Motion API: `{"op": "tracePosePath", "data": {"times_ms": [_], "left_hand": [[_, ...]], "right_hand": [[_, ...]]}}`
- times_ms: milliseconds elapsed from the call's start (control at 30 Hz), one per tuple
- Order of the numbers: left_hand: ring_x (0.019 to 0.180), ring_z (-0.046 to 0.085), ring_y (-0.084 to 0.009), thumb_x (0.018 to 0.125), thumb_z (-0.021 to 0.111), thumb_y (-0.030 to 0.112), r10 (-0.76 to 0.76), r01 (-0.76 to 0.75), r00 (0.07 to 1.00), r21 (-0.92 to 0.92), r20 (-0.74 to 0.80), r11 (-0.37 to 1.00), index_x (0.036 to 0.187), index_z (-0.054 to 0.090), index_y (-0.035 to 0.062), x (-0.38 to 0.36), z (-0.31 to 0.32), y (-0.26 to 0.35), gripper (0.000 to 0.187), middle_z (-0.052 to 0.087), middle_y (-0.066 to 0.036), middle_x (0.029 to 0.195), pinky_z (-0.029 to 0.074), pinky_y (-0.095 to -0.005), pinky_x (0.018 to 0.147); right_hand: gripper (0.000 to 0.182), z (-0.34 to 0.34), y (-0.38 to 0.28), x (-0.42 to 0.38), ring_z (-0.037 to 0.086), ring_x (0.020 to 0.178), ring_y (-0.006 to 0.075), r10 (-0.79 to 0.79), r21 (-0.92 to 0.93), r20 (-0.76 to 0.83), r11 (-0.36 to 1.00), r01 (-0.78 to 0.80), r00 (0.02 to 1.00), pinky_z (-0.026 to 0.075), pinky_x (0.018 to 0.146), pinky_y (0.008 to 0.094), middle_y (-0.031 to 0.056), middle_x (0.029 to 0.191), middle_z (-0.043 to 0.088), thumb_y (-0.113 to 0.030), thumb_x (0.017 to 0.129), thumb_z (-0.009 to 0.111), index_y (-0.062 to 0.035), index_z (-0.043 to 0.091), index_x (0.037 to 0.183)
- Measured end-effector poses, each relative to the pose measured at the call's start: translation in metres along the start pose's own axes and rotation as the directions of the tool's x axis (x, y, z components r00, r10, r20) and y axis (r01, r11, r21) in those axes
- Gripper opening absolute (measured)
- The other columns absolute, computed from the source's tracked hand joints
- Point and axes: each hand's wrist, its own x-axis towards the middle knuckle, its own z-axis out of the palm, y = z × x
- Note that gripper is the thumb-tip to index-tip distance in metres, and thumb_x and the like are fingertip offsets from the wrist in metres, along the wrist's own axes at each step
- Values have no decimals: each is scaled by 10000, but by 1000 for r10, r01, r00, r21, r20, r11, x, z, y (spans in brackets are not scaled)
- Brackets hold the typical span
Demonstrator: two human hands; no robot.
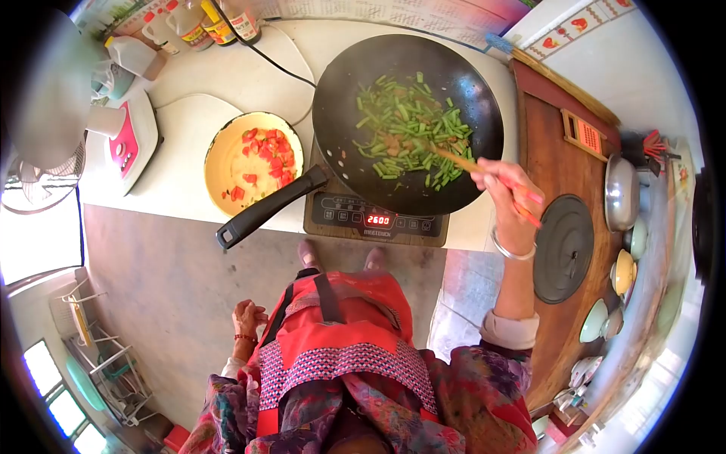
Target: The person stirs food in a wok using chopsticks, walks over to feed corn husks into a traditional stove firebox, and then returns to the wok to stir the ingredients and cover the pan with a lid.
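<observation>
In my right hand [508, 198] is a pair of wooden chopsticks [457, 160] with red ends, gripped over the right rim of a black wok [344, 91]. Their tips reach into chopped green beans [408, 125] mixed with small brown bits. The wok sits on an induction cooker [378, 220] whose display reads 2600. My left hand [248, 319] hangs low beside the red apron [333, 333], away from the counter. Its fingers are loosely curled, and nothing shows in them.
A yellow enamel basin [219, 163] of cut tomatoes stands left of the wok, whose black handle [272, 208] juts past the counter edge. Sauce bottles [189, 26] line the back. A dark round lid [563, 248] and a grater [584, 135] lie on the wooden surface at right.
</observation>
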Motion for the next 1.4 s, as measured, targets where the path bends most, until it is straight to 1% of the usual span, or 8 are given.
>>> {"op": "tracePosePath", "data": {"times_ms": [233,367,567,800,1033,1200,1300,1400], "left_hand": [[507,571,-216,798,496,202,-5,4,1000,46,20,999,1027,458,-66,0,5,-3,355,590,-178,732,480,-310,436],[497,576,-226,810,469,149,34,-34,999,0,4,999,1027,441,-68,-3,7,6,308,591,-184,725,495,-305,427],[497,574,-227,812,471,149,-20,20,1000,-13,14,1000,1022,443,-63,0,0,-4,300,587,-177,718,494,-308,426],[489,572,-225,814,470,148,-20,19,1000,-52,-17,998,1013,446,-56,-1,1,-6,286,585,-177,714,492,-314,422],[485,571,-231,813,469,145,-53,53,999,-31,-6,998,1024,441,-61,2,-9,-18,296,583,-177,716,490,-318,411],[488,573,-233,808,471,142,-74,69,994,-63,-83,996,1040,438,-63,-7,-7,-16,311,582,-174,719,490,-317,410],[489,573,-235,805,478,144,-57,54,996,-43,-71,998,1033,443,-63,0,-14,-31,310,584,-178,724,490,-315,411],[495,575,-233,803,483,145,199,-206,978,135,63,969,1024,446,-66,8,-16,-36,308,588,-184,734,490,-312,414]], "right_hand": [[102,-18,15,-5,600,690,132,206,-91,99,976,-197,974,479,623,228,115,798,612,-38,816,555,49,577,865],[119,-6,25,15,611,680,146,26,-47,-96,998,-31,995,489,594,234,106,804,613,-61,826,542,48,575,860],[140,-13,36,30,631,649,174,222,102,-385,975,-198,896,517,531,248,111,756,599,-92,827,537,36,576,866],[178,41,33,60,627,656,179,188,372,-285,926,-73,940,499,533,256,128,749,604,-121,821,547,55,569,839],[166,49,65,120,617,632,151,129,221,-336,974,-55,933,488,540,240,96,730,606,-137,800,566,26,579,828],[171,62,48,122,617,622,139,201,236,84,948,-216,976,491,521,218,78,709,604,-159,794,580,12,591,810],[170,77,11,120,613,613,127,76,176,25,981,-79,997,484,514,211,73,709,613,-173,794,580,-4,592,802],[173,104,25,121,602,593,117,9,70,26,997,-11,1000,462,509,216,77,684,618,-191,796,570,-20,587,816]]}}
